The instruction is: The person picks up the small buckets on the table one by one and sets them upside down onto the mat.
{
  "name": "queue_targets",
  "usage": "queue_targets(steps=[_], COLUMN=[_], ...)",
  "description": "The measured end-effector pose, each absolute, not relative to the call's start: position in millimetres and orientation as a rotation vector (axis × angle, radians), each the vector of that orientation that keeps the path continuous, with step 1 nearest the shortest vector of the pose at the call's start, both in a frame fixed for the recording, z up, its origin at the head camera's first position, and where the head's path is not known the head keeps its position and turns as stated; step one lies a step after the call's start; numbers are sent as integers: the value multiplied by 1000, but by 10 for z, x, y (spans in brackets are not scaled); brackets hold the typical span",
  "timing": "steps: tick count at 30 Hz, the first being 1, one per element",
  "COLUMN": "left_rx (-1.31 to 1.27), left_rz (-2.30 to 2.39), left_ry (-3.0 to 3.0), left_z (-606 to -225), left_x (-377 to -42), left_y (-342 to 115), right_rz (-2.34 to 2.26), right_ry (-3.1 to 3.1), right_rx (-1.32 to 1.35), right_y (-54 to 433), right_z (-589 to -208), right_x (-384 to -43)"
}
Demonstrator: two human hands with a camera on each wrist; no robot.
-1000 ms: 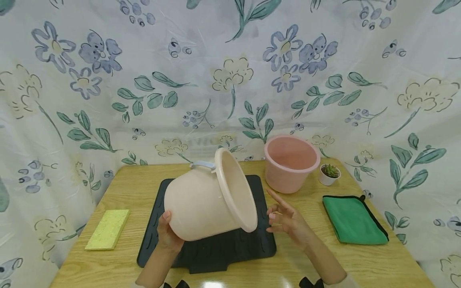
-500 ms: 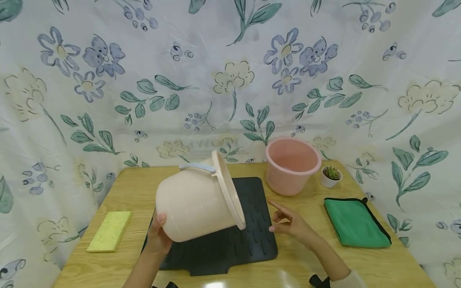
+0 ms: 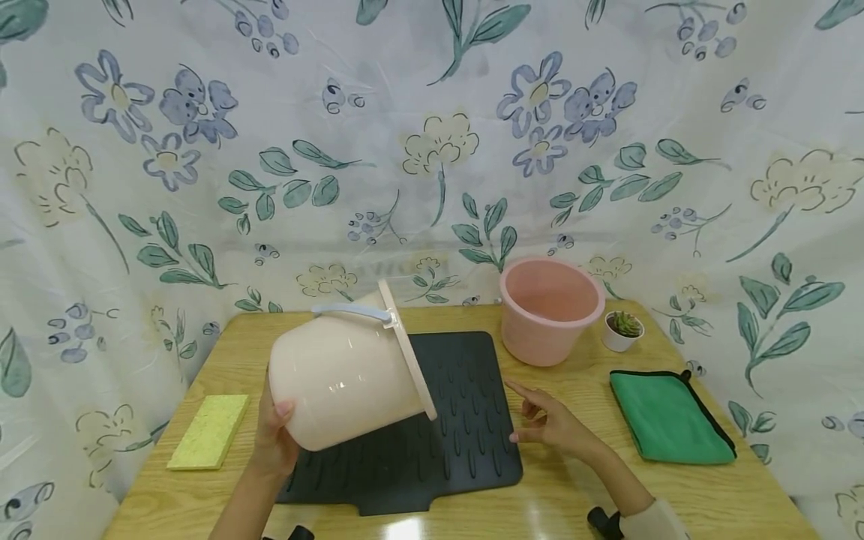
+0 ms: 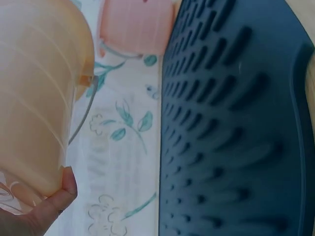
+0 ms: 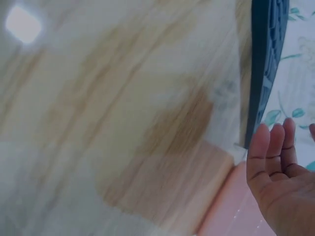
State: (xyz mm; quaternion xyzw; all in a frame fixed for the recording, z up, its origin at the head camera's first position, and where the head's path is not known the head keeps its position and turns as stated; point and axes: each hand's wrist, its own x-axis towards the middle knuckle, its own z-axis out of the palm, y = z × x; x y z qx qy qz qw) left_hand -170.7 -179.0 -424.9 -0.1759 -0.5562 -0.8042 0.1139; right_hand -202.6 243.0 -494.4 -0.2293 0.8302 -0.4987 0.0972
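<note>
A cream bucket (image 3: 340,375) with a pale blue-grey handle (image 3: 354,309) is tilted on its side, its mouth facing right. My left hand (image 3: 273,439) grips it near the base, raised above a black ridged mat (image 3: 469,420). In the left wrist view, the thumb presses against the lower edge of the bucket (image 4: 34,93). My right hand (image 3: 553,426) holds nothing. It hovers beside the mat's right edge, index finger extended and the others loosely bent. The right wrist view has this hand (image 5: 283,182) with relaxed fingers over the table.
A pink bucket (image 3: 540,341) stands at the back right, with a small potted succulent (image 3: 621,331) beside it. Farther right lies a folded green cloth (image 3: 668,420). A yellow sponge cloth (image 3: 209,433) rests on the left of the wooden table (image 3: 486,517). A floral curtain hangs behind.
My left hand has carried the cream bucket leftward, and its mouth has turned away from view, uncovering more of the mat. My right hand has shifted slightly to the right.
</note>
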Motion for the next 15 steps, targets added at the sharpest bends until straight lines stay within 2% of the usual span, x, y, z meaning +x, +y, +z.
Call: queue_targets(steps=[15], left_rx=[-400], left_rz=[-2131], left_ry=[-1848], left_z=[-4220], left_x=[-1680], left_y=[-2077], right_rz=[-1169], right_ry=[2696], right_rx=[-794], right_y=[2443], right_z=[-5079], right_x=[-2096])
